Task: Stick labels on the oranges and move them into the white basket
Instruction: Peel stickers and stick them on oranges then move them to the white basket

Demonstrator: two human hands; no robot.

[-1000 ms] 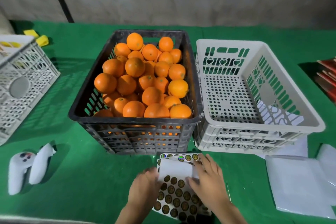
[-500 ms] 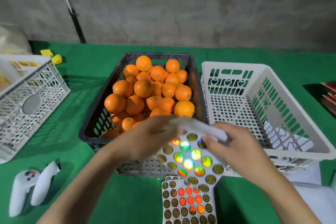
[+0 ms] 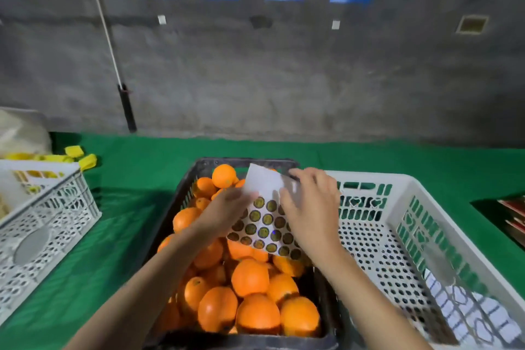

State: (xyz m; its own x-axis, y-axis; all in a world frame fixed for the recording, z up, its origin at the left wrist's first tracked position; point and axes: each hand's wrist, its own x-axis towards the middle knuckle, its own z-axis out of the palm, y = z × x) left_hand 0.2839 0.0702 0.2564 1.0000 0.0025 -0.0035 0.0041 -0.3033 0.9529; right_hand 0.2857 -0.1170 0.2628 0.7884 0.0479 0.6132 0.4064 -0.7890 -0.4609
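Note:
A black crate (image 3: 181, 202) in the middle holds several oranges (image 3: 250, 278). Above them I hold a white label sheet (image 3: 264, 224) covered with round dark stickers. My left hand (image 3: 224, 213) grips the sheet's left edge. My right hand (image 3: 309, 207) holds its right side, fingers curled over the top part where the stickers are gone. The white basket (image 3: 412, 236) stands to the right of the crate, with no oranges in it.
A second white basket (image 3: 51, 213) stands at the left with yellow pieces (image 3: 82, 156) behind it. Red items (image 3: 514, 216) lie at the far right edge. Green cloth covers the table; a grey wall with posters rises behind.
Both hands lifted the label sheet off the table and raised it over the crate. The view tilted upward, so the table's front part has dropped out of sight.

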